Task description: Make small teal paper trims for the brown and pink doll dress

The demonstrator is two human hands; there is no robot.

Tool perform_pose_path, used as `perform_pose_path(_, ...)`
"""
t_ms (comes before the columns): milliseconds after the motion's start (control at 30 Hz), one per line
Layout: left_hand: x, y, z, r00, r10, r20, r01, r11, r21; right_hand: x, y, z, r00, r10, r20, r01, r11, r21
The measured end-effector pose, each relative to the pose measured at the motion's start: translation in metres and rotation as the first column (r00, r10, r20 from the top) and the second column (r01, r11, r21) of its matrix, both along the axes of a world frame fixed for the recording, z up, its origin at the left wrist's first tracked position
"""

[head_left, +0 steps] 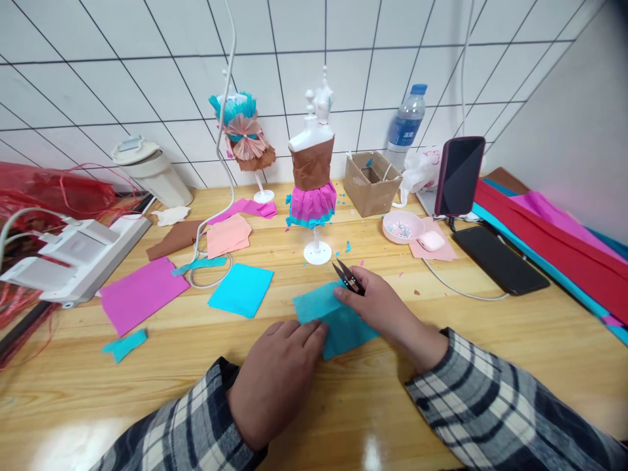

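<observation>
A sheet of teal crepe paper (343, 330) lies on the wooden table between my hands. My left hand (287, 366) rests on its left part with the fingers laid flat and stretched forward. In my right hand (375, 297) is a pair of small black thread snips (349, 277), blades pointing up and left, above the paper's far edge. Behind the paper stands a small white mannequin (314, 180) wearing a brown paper top and a magenta skirt with a teal hem. A bright blue paper square (241, 290) lies to the left.
A second dressed mannequin (245, 137), a cardboard box (373, 183) and a water bottle (407, 121) stand by the tiled wall. Right are a pink bead dish (403, 227), an upright phone (460, 176) and a dark phone (500, 260). Left are magenta paper (143, 294) and a power strip (105, 252).
</observation>
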State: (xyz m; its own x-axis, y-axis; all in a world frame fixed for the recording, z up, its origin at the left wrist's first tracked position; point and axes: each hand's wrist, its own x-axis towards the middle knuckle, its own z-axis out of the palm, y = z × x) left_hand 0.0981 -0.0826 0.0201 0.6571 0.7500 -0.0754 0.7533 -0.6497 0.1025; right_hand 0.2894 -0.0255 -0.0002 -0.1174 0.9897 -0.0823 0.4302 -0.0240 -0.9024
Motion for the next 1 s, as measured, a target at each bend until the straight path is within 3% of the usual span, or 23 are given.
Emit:
perform_pose_path(133, 0.0005, -0.0003, -0.0005, 1.0, 0.002, -0.007, -0.002, 1.0, 0.013, -0.0014, -0.0022, 0.0004, 0.96, -0.056, 0.276, 0.043, 0.998, 0.053)
perform_pose_path(333, 0.0014, -0.0013, 0.0001, 1.0, 0.012, 0.017, -0.013, 1.0, 0.021, -0.0013, -0.0055, 0.0007, 0.909, -0.032, 0.416, 0.0, 0.997, 0.077)
perform_pose_path(667, 0.0032, -0.0037, -0.0036, 0.998, 0.022, 0.067, -0.032, 0.988, 0.152, -0.0008, -0.0066, -0.0018, 0.892, 0.002, 0.453, -0.057, 0.993, 0.107)
perform_pose_path(867, 0.0039, -0.0034, -0.0029, 0.996, 0.052, 0.071, -0.057, 0.996, 0.068, -0.0006, -0.0076, 0.0027, 0.901, 0.017, 0.433, -0.082, 0.988, 0.13)
perform_pose_path(1000, 0.0034, 0.0003, -0.0029, 0.995, 0.049, 0.085, -0.055, 0.997, 0.06, 0.0069, -0.0025, 0.0072, 0.954, -0.023, 0.297, 0.005, 0.998, 0.062)
